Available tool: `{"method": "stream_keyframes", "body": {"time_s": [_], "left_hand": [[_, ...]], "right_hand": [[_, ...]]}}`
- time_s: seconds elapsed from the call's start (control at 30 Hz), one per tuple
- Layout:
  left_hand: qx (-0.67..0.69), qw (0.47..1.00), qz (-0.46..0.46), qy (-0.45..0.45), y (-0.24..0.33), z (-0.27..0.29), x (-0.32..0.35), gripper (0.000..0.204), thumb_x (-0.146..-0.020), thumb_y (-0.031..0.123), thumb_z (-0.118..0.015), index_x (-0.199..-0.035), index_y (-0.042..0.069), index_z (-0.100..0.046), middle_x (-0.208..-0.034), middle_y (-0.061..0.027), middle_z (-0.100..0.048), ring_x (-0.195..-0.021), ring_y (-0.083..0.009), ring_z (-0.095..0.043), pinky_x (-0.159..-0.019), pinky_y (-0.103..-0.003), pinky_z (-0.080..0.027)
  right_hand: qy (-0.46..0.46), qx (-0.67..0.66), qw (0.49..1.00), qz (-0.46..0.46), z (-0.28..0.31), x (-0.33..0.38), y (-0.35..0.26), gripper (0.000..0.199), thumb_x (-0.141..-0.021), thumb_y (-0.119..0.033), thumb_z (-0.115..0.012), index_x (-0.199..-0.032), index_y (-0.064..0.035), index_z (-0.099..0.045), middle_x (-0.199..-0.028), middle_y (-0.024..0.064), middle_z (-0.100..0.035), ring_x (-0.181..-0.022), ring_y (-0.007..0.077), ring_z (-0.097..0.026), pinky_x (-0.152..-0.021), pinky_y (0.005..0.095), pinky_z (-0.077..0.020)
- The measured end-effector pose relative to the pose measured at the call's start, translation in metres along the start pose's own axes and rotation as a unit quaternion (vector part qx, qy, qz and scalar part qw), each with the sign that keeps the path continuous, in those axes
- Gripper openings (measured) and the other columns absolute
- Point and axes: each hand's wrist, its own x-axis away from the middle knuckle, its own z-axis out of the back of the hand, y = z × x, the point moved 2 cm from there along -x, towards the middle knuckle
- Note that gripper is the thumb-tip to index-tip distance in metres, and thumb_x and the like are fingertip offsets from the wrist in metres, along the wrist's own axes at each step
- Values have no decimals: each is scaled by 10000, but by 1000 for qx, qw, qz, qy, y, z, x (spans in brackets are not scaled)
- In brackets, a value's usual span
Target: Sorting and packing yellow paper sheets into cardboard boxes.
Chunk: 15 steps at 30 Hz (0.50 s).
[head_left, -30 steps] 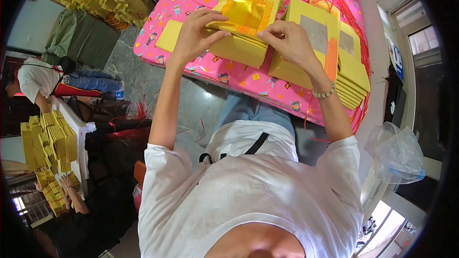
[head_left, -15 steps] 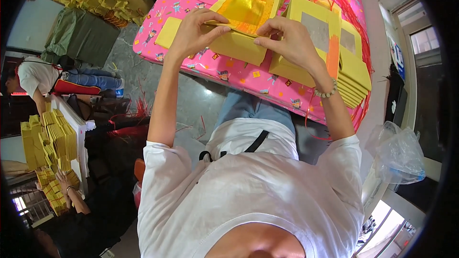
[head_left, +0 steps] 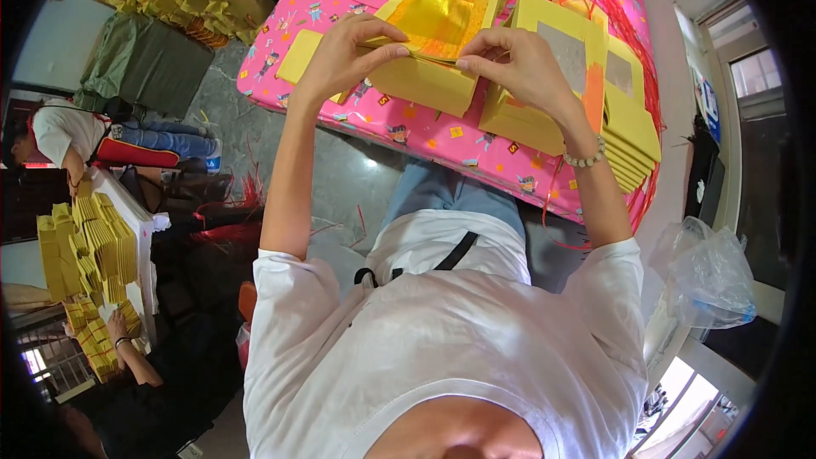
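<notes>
In front of me on the pink table lies a stack of yellow paper (head_left: 421,89), its upper sheets raised and leaning back. The top sheet bears a gold foil square (head_left: 436,17) ringed with orange. My left hand (head_left: 353,55) pinches the near edge of the paper between thumb and fingers at its left end. At the right end of that same edge, my right hand (head_left: 518,64) closes thumb and fingertips on the paper. A beaded bracelet circles my right wrist. How many sheets lie between my fingers cannot be made out.
Right of my hands, yellow paper bundles (head_left: 625,132) with silver squares and an orange band cover the pink tablecloth (head_left: 280,59). Red strings (head_left: 633,34) trail down the table's right side. At left, two people handle yellow paper stacks (head_left: 106,246). A clear plastic bag (head_left: 710,276) hangs right.
My right hand has shifted slightly, with its fingers drawn closer together at the paper's edge. My left hand has barely moved. At the left, the co-workers' hands have shifted over their stacks.
</notes>
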Motion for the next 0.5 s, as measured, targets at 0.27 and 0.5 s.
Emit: {"method": "stream_keyframes", "body": {"time_s": [0.27,0.5], "left_hand": [[16,999,33,14,-2,-3,-5,261,-816,306,-658,-857,49,-679,-780,-107,-601,-800,-260,-578,-731,-364,-458],[1,999,31,-26,1,1,-5,293,-822,294,-685,-908,15,-668,-827,-42,-621,-821,-145,-592,-734,-292,-463]], "right_hand": [[79,197,964,162,-5,8,-13,167,-819,-236,-614,-848,-75,-649,-750,76,-650,-674,258,-634,-617,369,-504],[85,200,958,185,-4,6,-9,164,-845,-233,-586,-854,-75,-626,-748,80,-635,-685,269,-625,-602,386,-495]]}}
